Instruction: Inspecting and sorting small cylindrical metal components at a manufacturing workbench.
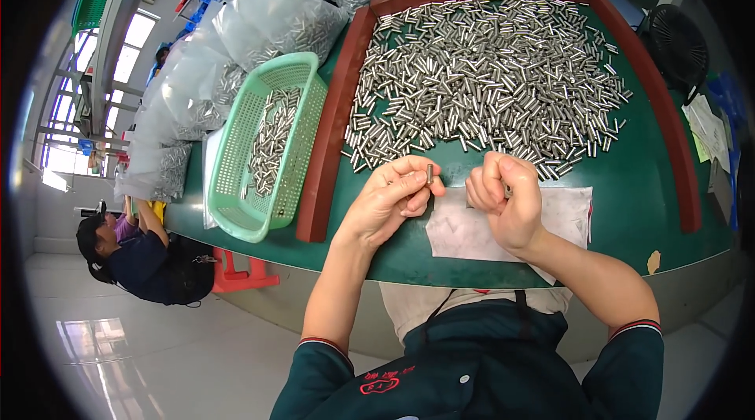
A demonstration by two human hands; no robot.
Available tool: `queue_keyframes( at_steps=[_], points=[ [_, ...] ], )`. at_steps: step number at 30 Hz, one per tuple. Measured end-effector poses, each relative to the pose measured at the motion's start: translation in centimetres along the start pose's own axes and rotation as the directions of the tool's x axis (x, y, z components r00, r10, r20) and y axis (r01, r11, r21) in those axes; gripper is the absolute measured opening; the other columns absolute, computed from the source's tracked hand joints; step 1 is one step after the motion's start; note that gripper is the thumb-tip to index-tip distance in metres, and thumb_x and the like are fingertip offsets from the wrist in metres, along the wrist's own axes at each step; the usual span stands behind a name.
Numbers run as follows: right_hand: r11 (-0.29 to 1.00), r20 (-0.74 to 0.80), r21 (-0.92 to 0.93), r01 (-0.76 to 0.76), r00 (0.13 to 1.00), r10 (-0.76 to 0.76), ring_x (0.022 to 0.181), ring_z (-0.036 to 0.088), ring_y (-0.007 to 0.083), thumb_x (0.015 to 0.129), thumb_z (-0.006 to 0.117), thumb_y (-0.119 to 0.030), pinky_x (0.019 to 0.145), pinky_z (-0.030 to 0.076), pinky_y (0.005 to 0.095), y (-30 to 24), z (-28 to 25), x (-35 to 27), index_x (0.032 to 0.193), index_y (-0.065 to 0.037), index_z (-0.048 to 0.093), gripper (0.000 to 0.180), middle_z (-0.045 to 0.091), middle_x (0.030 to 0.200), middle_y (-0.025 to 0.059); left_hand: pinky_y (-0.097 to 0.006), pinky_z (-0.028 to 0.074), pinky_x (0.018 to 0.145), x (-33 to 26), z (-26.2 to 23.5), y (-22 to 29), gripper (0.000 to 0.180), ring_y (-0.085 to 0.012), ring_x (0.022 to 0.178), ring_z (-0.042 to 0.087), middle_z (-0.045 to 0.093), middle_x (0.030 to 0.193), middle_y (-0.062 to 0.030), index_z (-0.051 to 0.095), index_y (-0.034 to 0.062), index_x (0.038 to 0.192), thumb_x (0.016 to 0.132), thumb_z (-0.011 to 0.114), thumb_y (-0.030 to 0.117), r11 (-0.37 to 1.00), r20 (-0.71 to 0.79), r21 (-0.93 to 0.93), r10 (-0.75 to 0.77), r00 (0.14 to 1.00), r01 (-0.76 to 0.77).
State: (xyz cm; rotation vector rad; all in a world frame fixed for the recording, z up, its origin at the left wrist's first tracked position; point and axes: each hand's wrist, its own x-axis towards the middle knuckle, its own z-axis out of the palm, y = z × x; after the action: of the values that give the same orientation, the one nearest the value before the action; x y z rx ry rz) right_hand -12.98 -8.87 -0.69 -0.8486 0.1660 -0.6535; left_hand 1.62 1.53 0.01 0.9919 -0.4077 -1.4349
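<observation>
My left hand pinches a small metal pin between thumb and fingers, just in front of the pile. To its right, my right hand is curled closed above a whitish sheet; whatever its fingers hold, if anything, is hidden. A wide heap of short shiny metal pins spreads over the green tabletop beyond both hands. Left of the heap stands a light green perforated plastic basket with more such pins inside.
A dark red frame borders the heap on three sides. Clear plastic bags of metal pieces line the table's left and far edges. A black fan stands at right. A person sits near a red stool at left.
</observation>
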Motion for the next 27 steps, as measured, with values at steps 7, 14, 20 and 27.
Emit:
queue_keyframes(
  at_steps=[7,14,20,27],
  points=[
    [0.999,0.014,0.033,-0.037,0.999,0.037,0.043,0.023,0.007,0.084,0.034,-0.021,0.043,0.019,0.0228,-0.3,-0.2,0.0,0.053,-0.008,0.03,0.035,0.027,0.047,-0.0014,-0.018,0.032,0.047,0.0,-0.1,0.2,0.021,-0.0059,0.049,0.037,0.061,0.081,-0.0121,0.055,-0.0024,0.098,0.085,0.047,0.012,0.999,-0.003,0.042,-0.001,1.0,0.001],
    [0.999,0.02,0.029,-0.039,0.999,0.039,0.043,0.022,0.0069,0.084,0.034,-0.021,0.042,0.019,0.0228,-0.3,-0.1,0.0,0.053,-0.008,0.03,0.034,0.027,0.046,-0.0015,-0.017,0.026,0.044,-0.4,0.0,0.4,0.02,-0.0041,0.048,0.031,0.052,0.071,-0.0049,0.053,-0.0014,0.098,0.088,0.044,0.014,0.999,-0.047,0.024,0.049,0.998,-0.048],
    [1.0,0.019,0.005,-0.024,1.0,0.024,0.043,0.021,0.0069,0.083,0.033,-0.02,0.042,0.019,0.023,-0.2,-0.5,0.0,0.053,-0.008,0.03,0.033,0.027,0.046,-0.0015,-0.016,0.024,0.047,-3.6,2.1,3.4,0.017,-0.0015,0.054,0.031,0.04,0.066,0.0047,0.052,0.0023,0.096,0.091,0.038,0.011,0.547,-0.249,0.759,0.744,0.62,-0.353],
    [1.0,0.04,-0.002,-0.025,0.999,0.025,0.044,0.022,0.007,0.083,0.033,-0.02,0.043,0.019,0.0228,-0.4,0.1,-0.2,0.053,-0.008,0.029,0.033,0.027,0.046,-0.0011,-0.029,0.042,0.065,-8.1,-1.9,10.4,0.021,-0.0189,0.074,0.053,0.056,0.087,-0.0128,0.053,-0.0026,0.102,0.087,0.046,0.011,-0.118,0.043,0.926,0.977,0.211,0.358]
  ],
)
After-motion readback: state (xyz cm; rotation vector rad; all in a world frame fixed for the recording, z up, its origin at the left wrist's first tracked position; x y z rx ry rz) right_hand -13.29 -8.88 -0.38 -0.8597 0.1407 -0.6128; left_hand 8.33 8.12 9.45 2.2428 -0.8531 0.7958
